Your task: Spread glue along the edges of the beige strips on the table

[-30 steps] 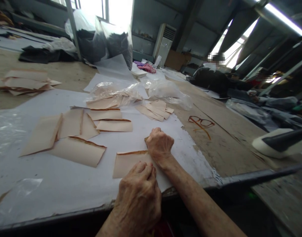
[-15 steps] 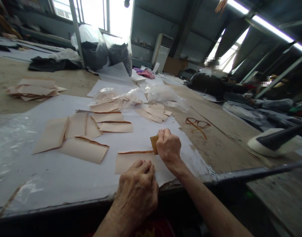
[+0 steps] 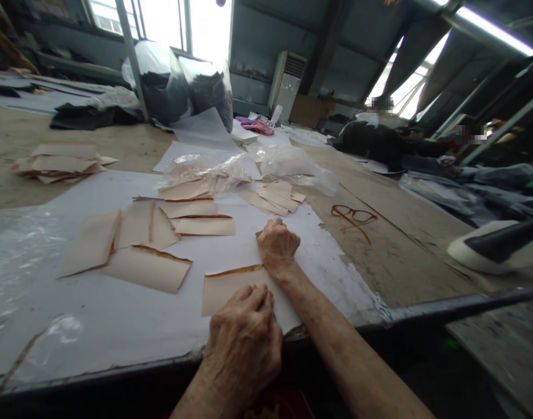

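Note:
A beige rectangular piece (image 3: 218, 289) with an orange-brown band along its far edge lies on white paper close to the table's front edge. My left hand (image 3: 247, 331) presses down on it, fingers bent and held together. Just past its far right corner is my right hand (image 3: 279, 244), closed around a small flat yellow-brown piece (image 3: 258, 234), like a scraper; only a sliver shows, the rest hidden by my fingers. To the left, several similar beige pieces (image 3: 146, 267) with brown edges lie spread out, some overlapping.
A pile of beige pieces (image 3: 61, 157) sits at the far left. Behind the work are clear plastic bags (image 3: 292, 166) and a fan of loose pieces (image 3: 277, 196). Eyeglasses (image 3: 356, 215) lie to the right, near a white-and-black object (image 3: 489, 247). A person (image 3: 371, 137) is in the background.
My right hand has moved left and slightly away from me, turning so the yellow-brown piece is mostly hidden. My left hand stays on the beige piece. The view has shifted slightly.

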Motion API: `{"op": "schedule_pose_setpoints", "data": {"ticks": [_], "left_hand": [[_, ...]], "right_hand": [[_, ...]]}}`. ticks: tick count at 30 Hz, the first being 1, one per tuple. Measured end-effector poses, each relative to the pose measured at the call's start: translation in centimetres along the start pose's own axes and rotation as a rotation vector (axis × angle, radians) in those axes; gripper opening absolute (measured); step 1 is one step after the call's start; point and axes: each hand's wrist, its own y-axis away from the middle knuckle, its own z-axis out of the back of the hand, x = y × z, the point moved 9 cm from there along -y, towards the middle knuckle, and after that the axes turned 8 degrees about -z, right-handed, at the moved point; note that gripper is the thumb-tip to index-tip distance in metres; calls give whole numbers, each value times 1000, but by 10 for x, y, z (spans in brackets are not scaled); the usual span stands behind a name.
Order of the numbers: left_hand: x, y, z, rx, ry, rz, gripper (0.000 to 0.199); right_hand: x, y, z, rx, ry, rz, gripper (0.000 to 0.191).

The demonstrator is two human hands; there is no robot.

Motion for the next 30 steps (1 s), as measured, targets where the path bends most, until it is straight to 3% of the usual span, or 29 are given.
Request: {"op": "schedule_pose_setpoints", "data": {"ticks": [5, 8, 11, 16, 22, 27, 30], "left_hand": [[1, 1, 2, 4, 8, 26, 21], [1, 0, -2, 45, 33, 32, 18], [2, -1, -2, 50, 44, 37, 18], [1, -2, -3, 27, 17, 30, 22], [1, 0, 1, -4, -16, 27, 24], [2, 0, 2, 5, -8, 43, 24], [2, -1, -1, 20, 0, 45, 30]], "right_hand": [[-33, -1, 19, 58, -65, -173, 30], [-28, 18, 26, 78, -47, -25, 28], [-13, 34, 20, 80, 28, 117, 28], [2, 24, 2, 76, 71, 141, 25], [2, 2, -5, 54, 11, 55, 30], [-33, -6, -2, 167, -204, -163, 34], [-47, -1, 4, 198, -312, -188, 37]]}}
